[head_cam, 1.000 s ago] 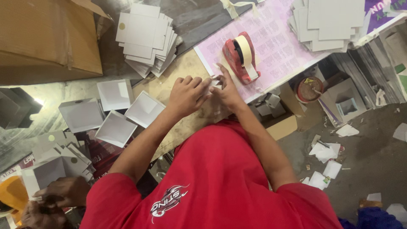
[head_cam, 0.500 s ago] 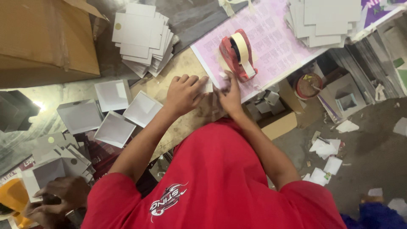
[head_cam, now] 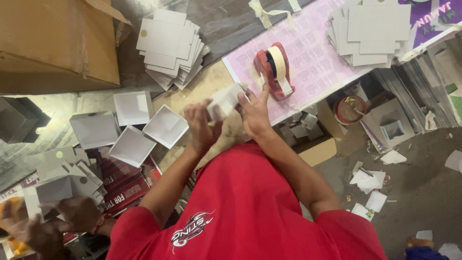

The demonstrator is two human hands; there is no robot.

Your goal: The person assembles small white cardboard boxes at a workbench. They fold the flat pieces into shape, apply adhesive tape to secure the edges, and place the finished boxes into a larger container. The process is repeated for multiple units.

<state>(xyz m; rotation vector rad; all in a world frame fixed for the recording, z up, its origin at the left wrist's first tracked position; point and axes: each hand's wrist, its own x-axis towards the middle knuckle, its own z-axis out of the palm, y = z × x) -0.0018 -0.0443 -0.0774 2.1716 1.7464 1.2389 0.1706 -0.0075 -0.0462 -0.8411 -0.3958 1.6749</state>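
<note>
Both hands hold a small white folded cardboard box (head_cam: 225,101) lifted above a brown board (head_cam: 207,82). My left hand (head_cam: 202,126) grips its left side with curled fingers. My right hand (head_cam: 255,113) holds the right side, fingers pointing up beside a red tape dispenser (head_cam: 274,70). The dispenser stands on a pink printed sheet (head_cam: 317,53). My red shirt fills the bottom of the view.
Several open white box trays (head_cam: 166,126) lie left of my hands. Stacks of flat white cards (head_cam: 168,45) sit at the top centre and top right. A brown carton (head_cam: 53,43) stands top left. Another person's hands (head_cam: 62,216) hold white card bottom left. Paper scraps (head_cam: 370,185) litter the floor.
My hands were pressed down on the brown board; now they are raised with the small white box between them. The view has shifted slightly.
</note>
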